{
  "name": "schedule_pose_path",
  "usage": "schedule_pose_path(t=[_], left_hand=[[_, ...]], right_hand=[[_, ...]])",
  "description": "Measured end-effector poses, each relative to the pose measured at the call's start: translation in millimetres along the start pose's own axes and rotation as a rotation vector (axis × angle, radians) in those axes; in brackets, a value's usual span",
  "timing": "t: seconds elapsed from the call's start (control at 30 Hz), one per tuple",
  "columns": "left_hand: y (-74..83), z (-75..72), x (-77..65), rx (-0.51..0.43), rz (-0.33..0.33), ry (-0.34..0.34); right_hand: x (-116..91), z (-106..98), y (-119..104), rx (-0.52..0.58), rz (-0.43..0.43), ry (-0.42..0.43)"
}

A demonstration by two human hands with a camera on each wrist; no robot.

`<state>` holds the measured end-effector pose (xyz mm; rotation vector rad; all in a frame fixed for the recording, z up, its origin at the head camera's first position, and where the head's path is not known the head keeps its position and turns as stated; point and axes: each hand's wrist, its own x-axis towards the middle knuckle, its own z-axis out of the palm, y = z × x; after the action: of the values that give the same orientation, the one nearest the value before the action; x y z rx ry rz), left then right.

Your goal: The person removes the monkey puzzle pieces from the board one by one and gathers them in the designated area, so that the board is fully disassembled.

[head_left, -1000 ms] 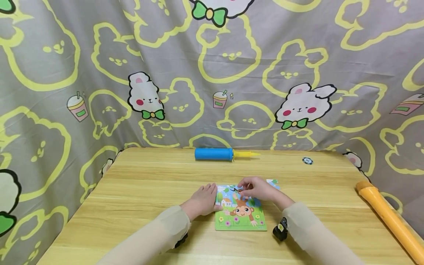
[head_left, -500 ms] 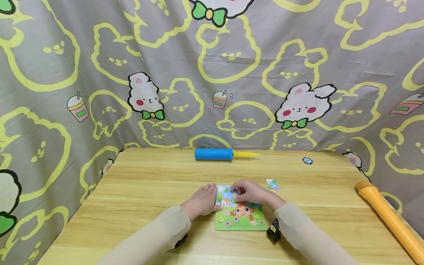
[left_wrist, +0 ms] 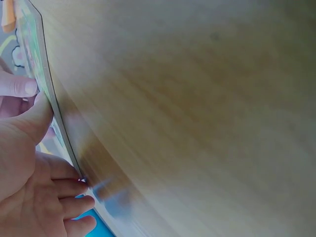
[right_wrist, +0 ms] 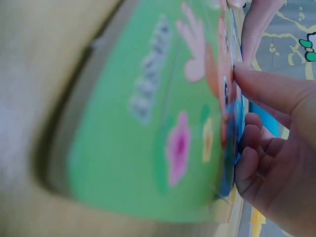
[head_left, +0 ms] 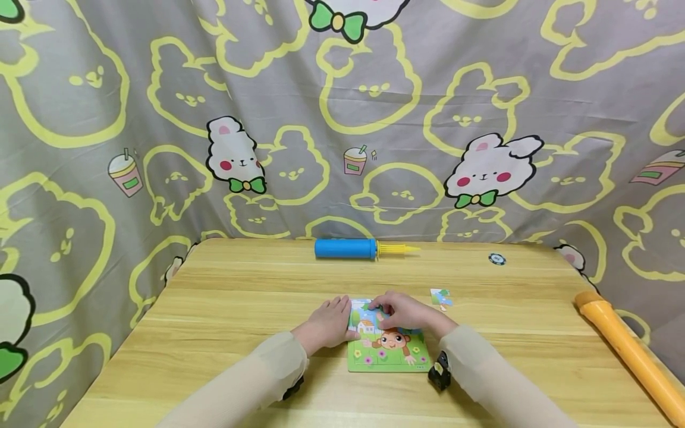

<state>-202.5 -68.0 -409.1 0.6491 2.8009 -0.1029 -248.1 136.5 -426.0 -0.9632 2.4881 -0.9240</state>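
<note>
A square jigsaw puzzle board (head_left: 387, 360) with a cartoon monkey, a house and flowers lies flat on the table. My left hand (head_left: 329, 323) rests at its left edge, fingers straight and thumb over the border, as the left wrist view also shows. Over the upper part of the board, my right hand (head_left: 404, 310) has thumb and index finger on a puzzle piece, mostly hidden under the hand. In the right wrist view the right thumb (right_wrist: 269, 89) and curled fingers meet the board's surface. Loose puzzle material (head_left: 441, 297) in blue and green lies just beyond the board's upper right.
Near the back edge of the wooden table (head_left: 257, 285) lies a blue hand pump (head_left: 345, 248) with a yellow nozzle. A dark-rimmed round chip (head_left: 496, 259) is at the back right. A long orange stick-like object (head_left: 626, 351) runs along the right side. Patterned cloth (head_left: 299, 178) hangs behind.
My right hand has moved left with the puzzle piece and come down on the board's upper part, uncovering more of the loose pieces at the right. The left hand has stayed put.
</note>
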Motion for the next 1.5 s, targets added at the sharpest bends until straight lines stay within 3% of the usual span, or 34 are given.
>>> schedule_pose_path(t=[0.37,0.67,0.97,1.07,1.23,1.5], left_hand=[[-0.2,-0.8,2.0,-0.006,-0.003,-0.005],[0.6,-1.9,0.9,-0.017,-0.003,-0.009],[0.5,-3.6,-0.3,-0.029,-0.004,-0.011],[0.5,-3.5,-0.6,-0.019,-0.001,-0.011],[0.4,-2.4,0.2,-0.005,-0.002,-0.014],[-0.1,-0.2,1.1,-0.004,0.001,-0.017]], right_hand=[[1,-2,-4,0.050,0.003,-0.002],[1,-1,-4,0.078,0.053,0.029],[0,0,2,0.019,0.059,0.101],[-2,-1,5,0.063,0.041,0.114],[-5,-2,9,0.225,0.048,0.134],[-10,-6,13,0.420,0.125,0.212]])
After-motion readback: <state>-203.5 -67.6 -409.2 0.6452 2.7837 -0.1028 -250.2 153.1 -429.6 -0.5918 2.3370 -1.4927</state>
